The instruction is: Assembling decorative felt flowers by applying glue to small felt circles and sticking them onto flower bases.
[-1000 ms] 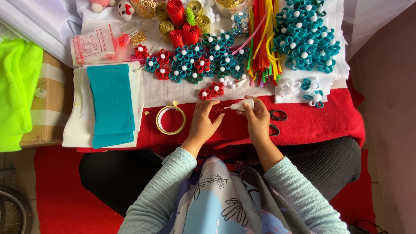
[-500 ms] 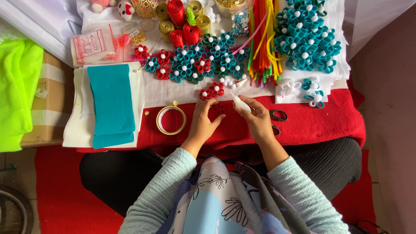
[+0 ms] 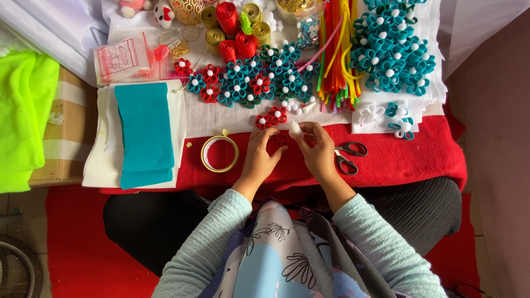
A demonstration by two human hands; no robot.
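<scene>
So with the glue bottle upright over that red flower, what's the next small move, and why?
Probably a small squeeze to put a dab on the flower's centre. The right hand holds the small white glue bottle just above the red felt flower, which the left hand pins on the red cloth. It shows no white centre, unlike the finished red flowers beside it.

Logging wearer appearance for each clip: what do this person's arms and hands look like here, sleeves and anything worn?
Both arms wear long, pale blue-green ribbed knit sleeves reaching the wrists. The left hand and right hand are bare, with no gloves; no rings, watch or bracelet can be made out.
</scene>
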